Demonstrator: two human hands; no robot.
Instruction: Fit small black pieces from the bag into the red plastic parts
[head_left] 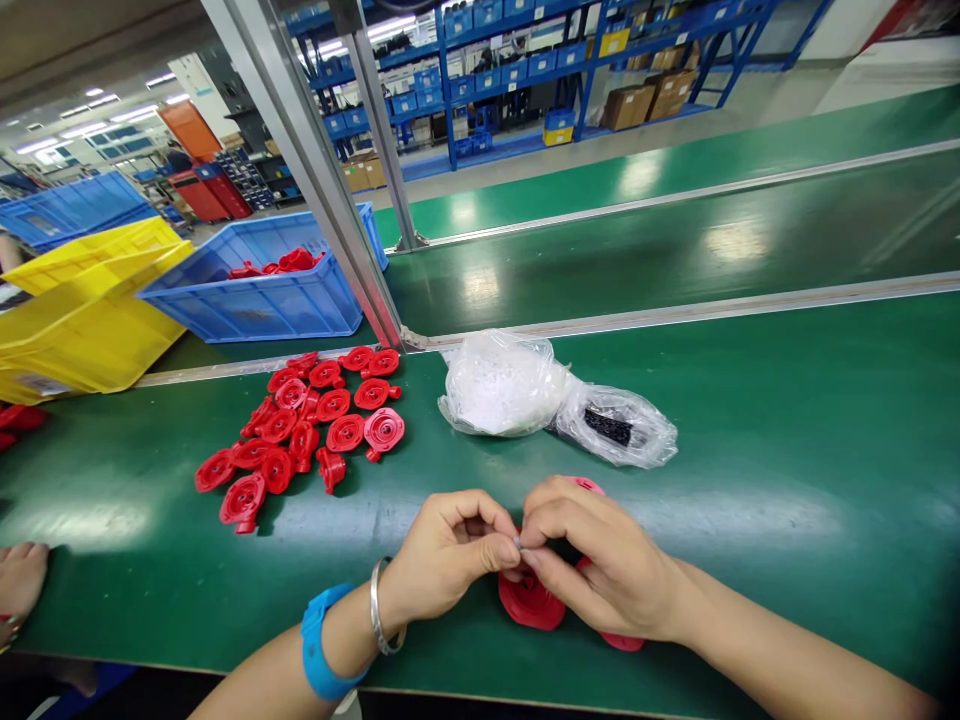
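Above the front of the green bench, my left hand (pixel 457 552) and my right hand (pixel 600 560) meet, fingertips pinched together. Between them shows a tiny greyish piece (pixel 517 543), too small to name. Right below the fingers lies a round red plastic housing (pixel 532 603). More red parts peek out beneath and behind my right hand, mostly hidden by it. A blue band and a silver bangle circle my left wrist.
Many red housings (pixel 346 433) lie spread at the left. Clear plastic bags (pixel 502 385) with small white and black pieces rest ahead. A blue bin (pixel 262 300) of red parts, yellow bins (pixel 90 320) and a metal post (pixel 315 170) stand behind. Another person's hand (pixel 21 580) is far left.
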